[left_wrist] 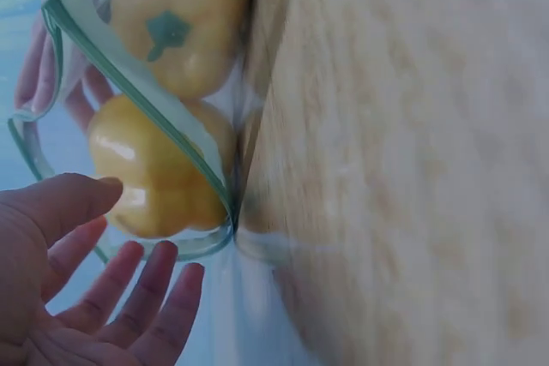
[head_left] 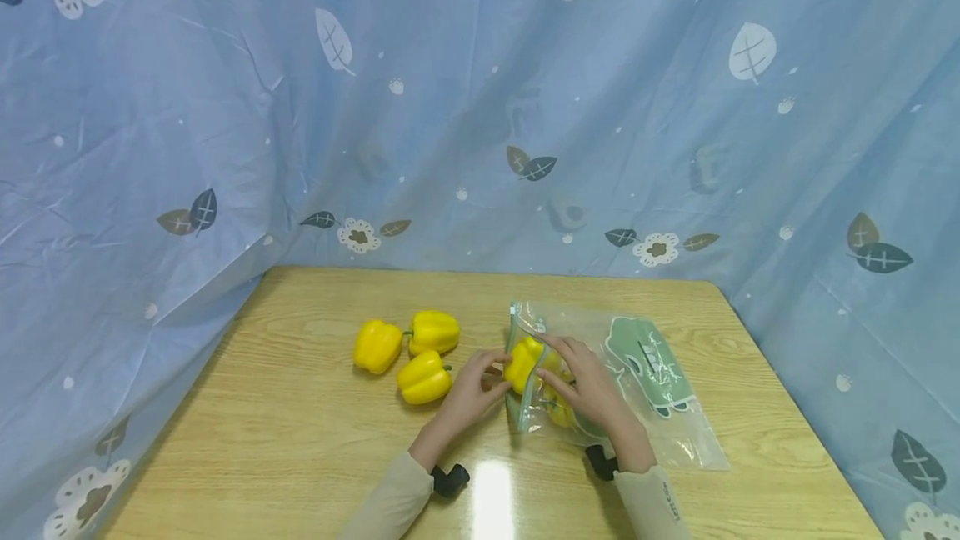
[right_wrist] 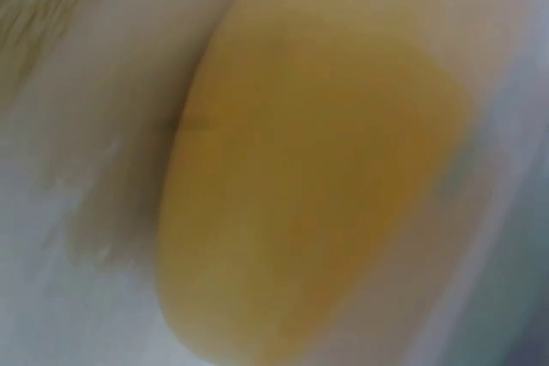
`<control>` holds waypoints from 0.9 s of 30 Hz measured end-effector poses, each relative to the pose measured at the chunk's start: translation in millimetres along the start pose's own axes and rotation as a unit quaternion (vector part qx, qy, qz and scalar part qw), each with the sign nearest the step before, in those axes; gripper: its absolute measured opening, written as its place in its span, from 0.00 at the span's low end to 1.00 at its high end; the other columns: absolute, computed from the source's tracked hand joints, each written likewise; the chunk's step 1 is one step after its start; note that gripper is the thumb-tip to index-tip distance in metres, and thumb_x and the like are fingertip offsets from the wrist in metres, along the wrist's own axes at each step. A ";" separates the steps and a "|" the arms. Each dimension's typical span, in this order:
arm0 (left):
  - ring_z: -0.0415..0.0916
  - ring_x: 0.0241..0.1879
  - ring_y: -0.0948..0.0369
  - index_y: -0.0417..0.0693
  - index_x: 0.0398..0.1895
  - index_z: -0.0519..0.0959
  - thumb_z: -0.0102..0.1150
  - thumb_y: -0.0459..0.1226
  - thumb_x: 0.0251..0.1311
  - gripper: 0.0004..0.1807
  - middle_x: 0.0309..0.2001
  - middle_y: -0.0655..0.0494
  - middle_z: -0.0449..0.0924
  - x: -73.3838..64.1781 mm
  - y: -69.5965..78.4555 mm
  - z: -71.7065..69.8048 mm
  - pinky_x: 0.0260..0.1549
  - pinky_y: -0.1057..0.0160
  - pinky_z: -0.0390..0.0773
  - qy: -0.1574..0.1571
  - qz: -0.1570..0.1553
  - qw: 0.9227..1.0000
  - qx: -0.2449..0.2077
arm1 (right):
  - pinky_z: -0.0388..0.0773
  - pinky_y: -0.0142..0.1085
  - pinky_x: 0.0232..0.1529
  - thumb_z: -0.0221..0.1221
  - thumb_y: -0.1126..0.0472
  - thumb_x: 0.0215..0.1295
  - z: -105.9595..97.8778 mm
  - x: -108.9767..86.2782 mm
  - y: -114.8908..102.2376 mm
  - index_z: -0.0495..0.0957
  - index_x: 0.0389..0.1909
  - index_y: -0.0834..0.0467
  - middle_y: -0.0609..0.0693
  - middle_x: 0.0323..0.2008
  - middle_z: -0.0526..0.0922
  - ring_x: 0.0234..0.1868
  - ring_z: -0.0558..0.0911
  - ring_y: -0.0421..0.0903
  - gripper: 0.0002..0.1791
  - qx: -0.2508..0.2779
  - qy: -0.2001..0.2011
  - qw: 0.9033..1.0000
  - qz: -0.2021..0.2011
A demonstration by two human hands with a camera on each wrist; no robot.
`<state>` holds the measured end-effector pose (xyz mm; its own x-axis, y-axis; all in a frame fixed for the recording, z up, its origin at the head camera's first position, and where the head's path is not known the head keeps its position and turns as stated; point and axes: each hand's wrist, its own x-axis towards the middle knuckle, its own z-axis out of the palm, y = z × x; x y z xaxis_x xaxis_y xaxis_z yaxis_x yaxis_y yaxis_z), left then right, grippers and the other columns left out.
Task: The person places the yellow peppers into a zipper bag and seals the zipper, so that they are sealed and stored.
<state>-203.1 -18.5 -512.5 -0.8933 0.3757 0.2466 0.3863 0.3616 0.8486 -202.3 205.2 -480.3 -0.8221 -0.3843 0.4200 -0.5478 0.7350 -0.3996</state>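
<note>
Left hand (head_left: pixel 471 390): fingers loosely extended and spread, thumb close to a yellow pepper (head_left: pixel 522 367); contact uncertain. Right hand (head_left: pixel 592 386): laid over a clear zip bag (head_left: pixel 656 365) with green print, thumb and fingers apart at its green-edged mouth; whether it pinches the plastic cannot be told. First pepper: between the two hands, in the bag's mouth. Second pepper (head_left: pixel 558 408): inside the bag, beneath the right hand. Step in hand, as judged: loading peppers into the bag; the next move seems to call for a push deeper with the left fingers, the lip held wide by the right. Three loose peppers (head_left: pixel 423 377): left of the left hand, one near, two slightly beyond. Table (head_left: pixel 285 407): pale wood grain, beneath both hands, a bright glare on the near side between the forearms. Curtain (head_left: pixel 450 90): blue, leaf-and-flower print, creased, beyond the hands and along both sides.
</note>
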 end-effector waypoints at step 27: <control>0.67 0.57 0.39 0.32 0.64 0.60 0.50 0.32 0.65 0.26 0.58 0.32 0.66 -7.3 39.6 -7.4 0.55 0.52 0.73 -0.069 -0.034 0.980 -0.185 | 0.75 0.52 0.49 0.59 0.46 0.61 2.3 1.2 0.2 0.65 0.64 0.43 0.53 0.57 0.72 0.55 0.74 0.54 0.30 -0.008 0.016 1.000 -0.010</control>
<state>-183.0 -13.3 -477.2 -0.8645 0.4827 0.1404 0.1952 0.0648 0.9786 -203.7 203.6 -481.8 -0.8059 -0.3811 0.4531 -0.5609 0.7365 -0.3782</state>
